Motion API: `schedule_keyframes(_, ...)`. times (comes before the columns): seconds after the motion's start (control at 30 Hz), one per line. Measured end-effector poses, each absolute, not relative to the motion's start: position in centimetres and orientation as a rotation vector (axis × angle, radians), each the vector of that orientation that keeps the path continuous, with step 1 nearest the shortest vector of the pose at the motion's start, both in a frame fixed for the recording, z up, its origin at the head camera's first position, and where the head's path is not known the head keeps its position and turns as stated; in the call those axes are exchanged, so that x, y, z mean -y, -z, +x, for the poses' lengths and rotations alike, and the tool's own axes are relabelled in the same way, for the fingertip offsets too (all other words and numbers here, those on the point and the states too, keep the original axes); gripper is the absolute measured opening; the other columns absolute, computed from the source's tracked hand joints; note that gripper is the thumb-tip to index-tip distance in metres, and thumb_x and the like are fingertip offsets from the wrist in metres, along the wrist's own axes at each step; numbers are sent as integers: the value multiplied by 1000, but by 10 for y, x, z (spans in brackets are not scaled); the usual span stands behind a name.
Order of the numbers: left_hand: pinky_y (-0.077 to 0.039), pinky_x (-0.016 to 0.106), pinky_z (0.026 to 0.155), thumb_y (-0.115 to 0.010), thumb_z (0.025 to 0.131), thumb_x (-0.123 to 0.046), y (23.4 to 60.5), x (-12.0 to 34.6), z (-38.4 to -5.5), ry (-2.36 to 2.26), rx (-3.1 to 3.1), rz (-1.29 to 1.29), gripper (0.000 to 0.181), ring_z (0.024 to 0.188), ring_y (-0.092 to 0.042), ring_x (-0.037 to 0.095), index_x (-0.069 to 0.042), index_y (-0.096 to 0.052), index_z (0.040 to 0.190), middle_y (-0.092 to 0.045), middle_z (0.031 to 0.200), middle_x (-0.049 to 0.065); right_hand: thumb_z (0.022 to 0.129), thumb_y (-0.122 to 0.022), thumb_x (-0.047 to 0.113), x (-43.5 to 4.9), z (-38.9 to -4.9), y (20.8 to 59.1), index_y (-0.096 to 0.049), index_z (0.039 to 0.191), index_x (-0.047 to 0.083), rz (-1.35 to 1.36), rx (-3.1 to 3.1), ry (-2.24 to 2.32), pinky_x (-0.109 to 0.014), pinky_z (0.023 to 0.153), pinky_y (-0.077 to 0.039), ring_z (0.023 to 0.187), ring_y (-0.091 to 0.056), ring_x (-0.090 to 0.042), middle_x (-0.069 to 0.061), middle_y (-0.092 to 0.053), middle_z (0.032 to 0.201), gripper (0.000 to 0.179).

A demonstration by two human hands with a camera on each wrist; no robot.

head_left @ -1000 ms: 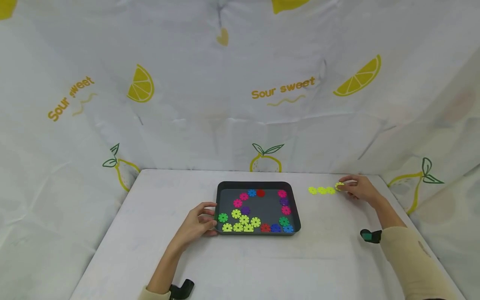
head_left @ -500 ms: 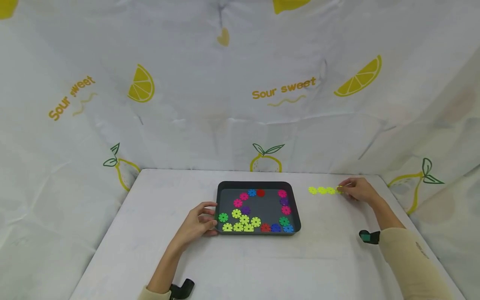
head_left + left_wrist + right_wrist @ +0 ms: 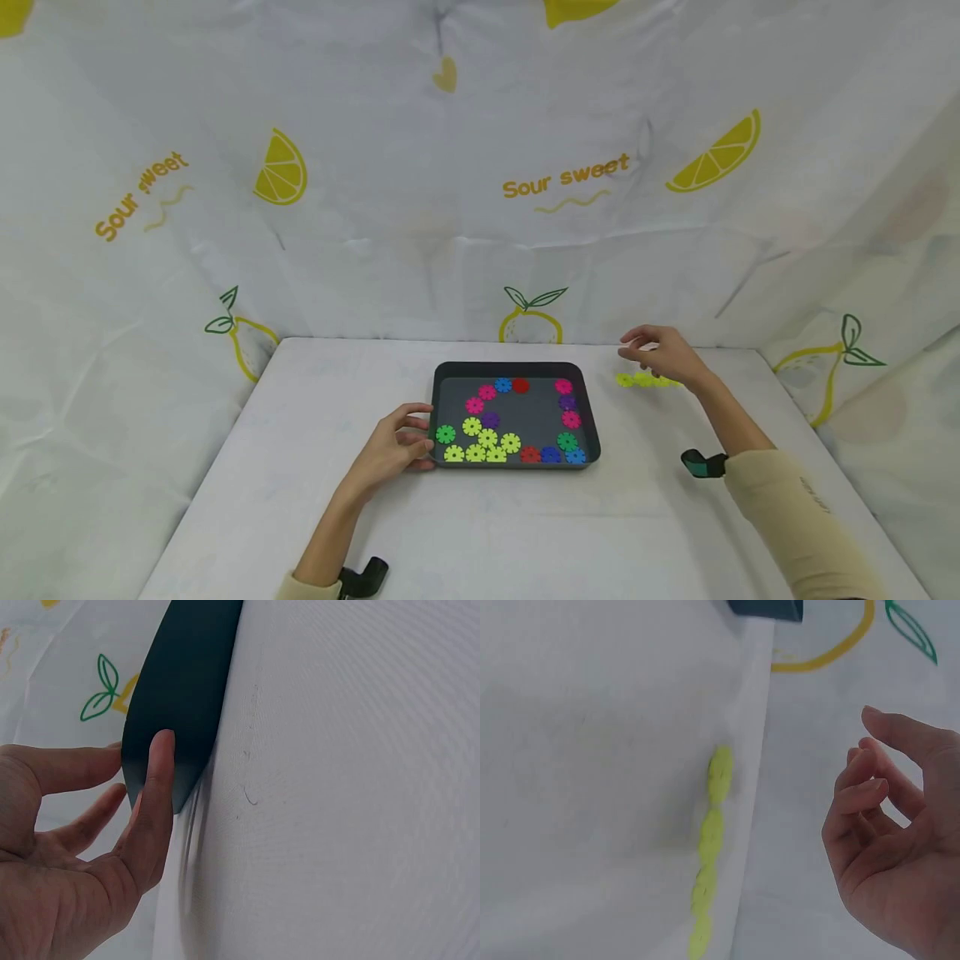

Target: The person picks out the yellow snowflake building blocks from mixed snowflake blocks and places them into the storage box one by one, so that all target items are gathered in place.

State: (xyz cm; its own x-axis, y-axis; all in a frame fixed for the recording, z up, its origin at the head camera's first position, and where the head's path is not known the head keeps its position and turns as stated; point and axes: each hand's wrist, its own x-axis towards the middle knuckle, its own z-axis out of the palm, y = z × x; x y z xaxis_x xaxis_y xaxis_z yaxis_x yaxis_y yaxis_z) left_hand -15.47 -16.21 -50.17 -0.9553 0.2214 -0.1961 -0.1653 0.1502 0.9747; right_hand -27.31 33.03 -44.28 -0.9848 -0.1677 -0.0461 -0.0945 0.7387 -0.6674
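Note:
A dark grey tray (image 3: pixel 517 467) lies on the white table with several notched plastic discs in it: a yellow group (image 3: pixel 487 438) at the front left, and pink, red, blue, green and purple ones around the edges. My left hand (image 3: pixel 393 442) rests against the tray's left wall, fingers and thumb touching it with no curl round it; the left wrist view shows the tray wall (image 3: pixel 180 682) at the fingertips. My right hand (image 3: pixel 663 354) hovers above a row of yellow discs (image 3: pixel 712 836) right of the tray, its fingers loosely bent and nothing between them.
A white cloth with lemon prints (image 3: pixel 405 167) hangs right behind the table's back edge. The table top (image 3: pixel 525 542) extends in front of the tray. A black wrist strap piece (image 3: pixel 703 464) sticks out from the right sleeve.
My right hand has let go of a yellow disc at the right end of the row, then lifted and moved left toward the tray. The left hand stays at the tray.

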Motion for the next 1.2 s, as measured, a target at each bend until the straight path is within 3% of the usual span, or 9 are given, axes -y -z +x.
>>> schedule_keyframes(0.3,-73,42,81,-72,96,7,502,163,-153,-1881,-2125,64,63,101,-72,25,-5,-52,154,-56,134,27,102,-75,22,-254,-274,430,-68,129,-1,-439,-2611,1322,-28,53,-51,73,-62,-16,-14,-66,104,36)
schedule_keyframes(0.77,-73,42,81,-71,96,7,500,162,-154,-1879,-2119,57,62,100,-71,22,-6,-52,154,-56,135,27,101,-77,19,-165,-278,432,-73,125,6,-719,-2316,1360,-30,54,-52,72,-62,-23,-10,-70,107,28)
schedule_keyframes(1.0,-73,41,81,-72,96,6,500,162,-154,-1873,-2124,65,62,101,-72,24,-6,-52,154,-56,135,27,101,-76,14,-132,-281,442,-69,130,-5,-841,-2162,1269,-34,77,-69,101,-70,-49,-6,-76,103,35)
schedule_keyframes(1.07,-73,41,82,-72,96,6,500,162,-154,-1872,-2122,65,62,102,-72,24,-6,-52,154,-56,135,27,102,-75,13,-124,-281,446,-67,133,-8,-814,-2081,1241,-40,78,-72,102,-71,-49,-5,-75,103,38)
schedule_keyframes(1.2,-73,41,82,-72,97,5,500,162,-154,-1874,-2122,61,63,102,-72,23,-6,-52,155,-56,135,27,102,-72,8,-111,-280,452,-64,134,-10,-776,-1969,1165,-46,88,-72,100,-77,-34,-7,-76,105,37)
